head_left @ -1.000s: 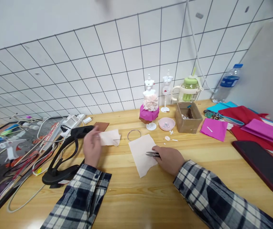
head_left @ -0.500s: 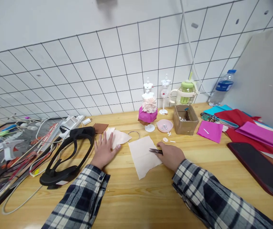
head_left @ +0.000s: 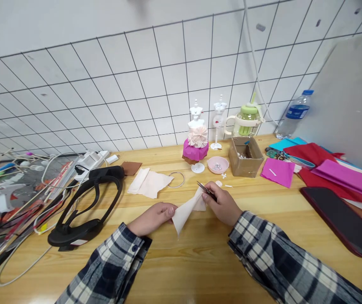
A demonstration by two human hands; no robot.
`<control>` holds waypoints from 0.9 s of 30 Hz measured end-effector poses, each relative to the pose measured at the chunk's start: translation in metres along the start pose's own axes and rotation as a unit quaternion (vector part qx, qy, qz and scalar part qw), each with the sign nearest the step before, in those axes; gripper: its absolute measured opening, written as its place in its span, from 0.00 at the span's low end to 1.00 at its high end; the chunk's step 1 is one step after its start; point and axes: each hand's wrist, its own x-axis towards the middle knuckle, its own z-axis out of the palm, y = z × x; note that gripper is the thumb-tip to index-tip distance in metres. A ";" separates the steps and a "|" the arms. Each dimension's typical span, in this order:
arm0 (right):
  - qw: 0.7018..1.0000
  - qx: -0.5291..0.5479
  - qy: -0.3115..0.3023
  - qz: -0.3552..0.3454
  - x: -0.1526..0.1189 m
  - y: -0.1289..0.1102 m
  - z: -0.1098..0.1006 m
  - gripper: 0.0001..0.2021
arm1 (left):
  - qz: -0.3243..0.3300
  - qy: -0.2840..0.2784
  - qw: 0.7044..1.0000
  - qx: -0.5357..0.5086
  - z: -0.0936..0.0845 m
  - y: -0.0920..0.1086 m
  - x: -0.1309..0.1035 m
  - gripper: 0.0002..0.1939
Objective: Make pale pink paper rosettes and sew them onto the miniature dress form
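My left hand [head_left: 155,217] pinches the left edge of a pale pink sheet of crepe paper [head_left: 183,212], which is lifted and bent above the wooden table. Small dark scissors [head_left: 206,191] lie in my right hand [head_left: 224,204], their tips pointing up and left. The fingers of that same hand also meet the sheet's upper right corner. Their handles are hidden in the palm. Beyond my left hand lies a second piece of pale pink paper [head_left: 151,183], partly folded, with a thin ring [head_left: 177,180] touching its right end.
Behind the sheet stand a dressed mini mannequin [head_left: 196,148], a bare one [head_left: 218,126], a pink dish [head_left: 218,165] and a cardboard box [head_left: 246,162]. A black headset [head_left: 82,230] lies left. Coloured papers [head_left: 342,177] and a phone [head_left: 342,221] lie right.
My left hand has left the folded paper and come right and nearer to take the sheet's edge. The sheet has risen from the table and bent. My right hand still holds the scissors.
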 end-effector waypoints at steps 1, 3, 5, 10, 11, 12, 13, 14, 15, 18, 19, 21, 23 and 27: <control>1.000 0.023 -0.003 0.014 0.000 0.000 0.002 0.04 | 0.001 -0.014 0.998 -0.066 0.003 0.000 0.000 0.32; 0.998 0.064 -0.011 0.026 -0.001 0.000 0.005 0.05 | -0.004 -0.017 0.973 -0.228 0.012 -0.001 0.002 0.30; 0.995 0.097 -0.022 0.028 -0.002 -0.001 0.007 0.07 | -0.017 -0.003 0.935 -0.355 0.021 -0.004 0.006 0.28; 0.994 0.107 -0.028 0.021 -0.003 -0.002 0.006 0.10 | 0.040 0.165 0.894 -0.415 0.031 -0.008 0.017 0.33; 0.995 0.100 -0.027 0.014 -0.003 -0.003 0.006 0.12 | 0.065 0.201 0.882 -0.422 0.031 -0.008 0.018 0.35; 0.995 0.094 -0.024 0.007 -0.003 -0.003 0.006 0.14 | 0.077 0.216 0.871 -0.435 0.030 -0.008 0.019 0.35; 0.996 0.090 -0.021 0.000 -0.003 -0.002 0.007 0.15 | 0.074 0.208 0.863 -0.455 0.030 -0.008 0.018 0.33; 0.996 0.090 -0.019 -0.003 -0.003 -0.002 0.007 0.17 | 0.058 0.181 0.858 -0.478 0.030 -0.007 0.017 0.30; 0.996 0.091 -0.017 -0.002 -0.003 -0.001 0.008 0.17 | 0.032 0.140 0.854 -0.500 0.032 -0.007 0.016 0.28; 0.995 0.096 -0.018 0.007 -0.002 0.001 0.009 0.17 | -0.023 0.058 0.850 -0.523 0.037 -0.006 0.011 0.29; 0.995 0.101 -0.022 0.012 -0.002 0.001 0.009 0.17 | -0.023 0.058 0.857 -0.512 0.039 -0.006 0.010 0.30; 0.992 0.117 -0.035 0.021 -0.002 0.003 0.010 0.16 | -0.013 0.069 0.872 -0.484 0.040 -0.005 0.007 0.31; 0.990 0.128 -0.048 0.032 -0.001 0.003 0.010 0.16 | -0.003 0.062 0.881 -0.470 0.039 -0.004 0.006 0.33; 0.988 0.141 -0.046 0.039 -0.002 0.006 0.011 0.15 | 0.017 0.029 0.895 -0.445 0.037 -0.004 0.006 0.38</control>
